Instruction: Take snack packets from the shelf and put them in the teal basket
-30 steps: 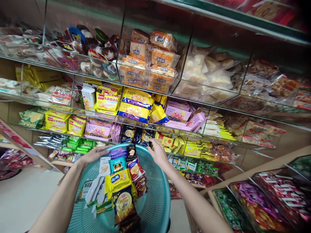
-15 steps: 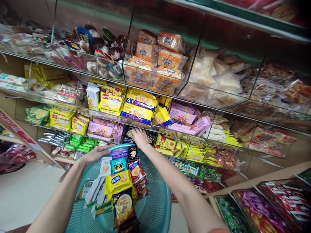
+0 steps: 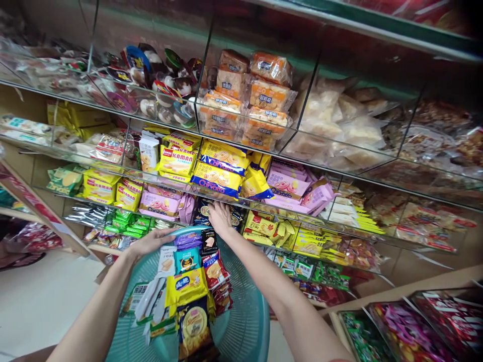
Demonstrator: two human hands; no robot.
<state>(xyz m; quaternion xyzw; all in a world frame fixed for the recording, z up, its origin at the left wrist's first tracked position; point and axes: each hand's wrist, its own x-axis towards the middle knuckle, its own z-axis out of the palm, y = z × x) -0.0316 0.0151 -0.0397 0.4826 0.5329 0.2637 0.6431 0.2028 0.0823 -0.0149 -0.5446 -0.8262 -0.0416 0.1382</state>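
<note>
Glass shelves (image 3: 339, 173) fill the wall, split into bins of wrapped snacks: orange cakes (image 3: 249, 100) above, yellow-and-blue biscuit packs (image 3: 219, 171) and pink packs (image 3: 290, 183) in the middle row, yellow packs (image 3: 264, 226) and green packs (image 3: 121, 223) lower down. Below them, close to the person, a teal basket (image 3: 245, 322) holds a heap of mixed packets (image 3: 188, 291), with a yellow one on top and a dark one with a gold disc nearest the camera. The left hand (image 3: 149, 242) grips the basket's far rim, fingers curled over the edge, beside a white packet. The right hand (image 3: 220, 217) reaches past the rim into the lower shelf bin, palm down and fingers spread loosely over the dark blue packs (image 3: 204, 211) there, touching them; whether it has closed on one cannot be told.
</note>
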